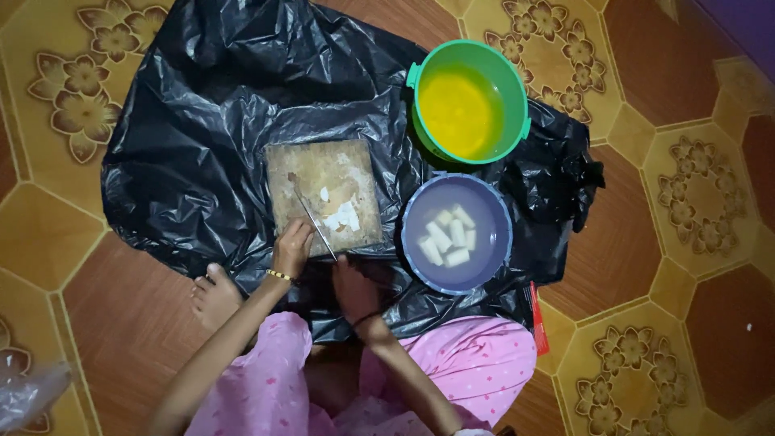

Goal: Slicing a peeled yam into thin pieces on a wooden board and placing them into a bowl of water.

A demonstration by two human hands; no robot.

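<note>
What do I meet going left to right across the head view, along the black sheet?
Bare foot → left hand → knife on the cutting board → purple bowl of white pieces.

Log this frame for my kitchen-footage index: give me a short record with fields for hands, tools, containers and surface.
left hand: left hand rests at the near edge of the wooden cutting board
right hand: right hand grips the handle of a knife, blade lying across the board
on board: small white pieces
containers: green bucket with yellow liquid; lavender bowl with white chunks in water
surface: black plastic sheet on patterned floor
</note>
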